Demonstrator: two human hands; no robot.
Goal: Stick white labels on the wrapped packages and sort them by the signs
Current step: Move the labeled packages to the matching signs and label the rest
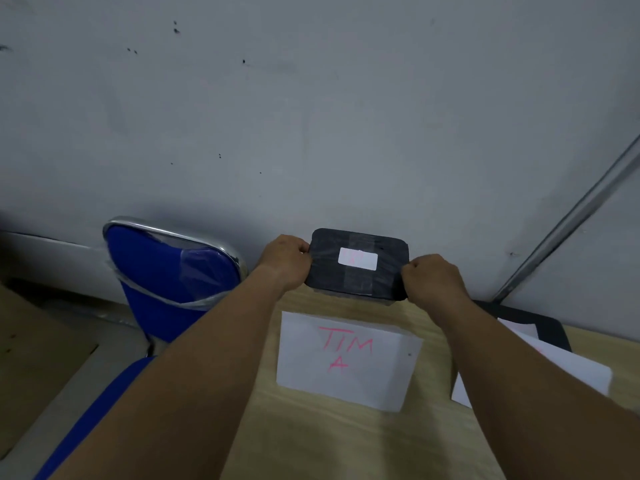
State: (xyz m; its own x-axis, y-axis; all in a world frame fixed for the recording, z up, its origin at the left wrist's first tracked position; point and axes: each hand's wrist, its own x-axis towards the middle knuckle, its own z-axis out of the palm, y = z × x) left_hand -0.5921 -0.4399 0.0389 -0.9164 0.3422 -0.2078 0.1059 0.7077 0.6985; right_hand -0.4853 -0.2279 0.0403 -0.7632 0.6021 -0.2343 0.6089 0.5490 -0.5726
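The grey wall fills the space beyond the grip. Below the grip stretches the light wooden tabletop, and left of the left grip stands a blue chair with a chrome frame. On the tabletop, nearer the person than the grip, lies the white sign lettered "TIM A" in pink; a second white sheet lies below the right grip. Between both grips sits the black wrapped package, at the tabletop's far edge: the left hand pinches its left edge, the right hand its right edge. Centred between them, a white label is stuck on top.
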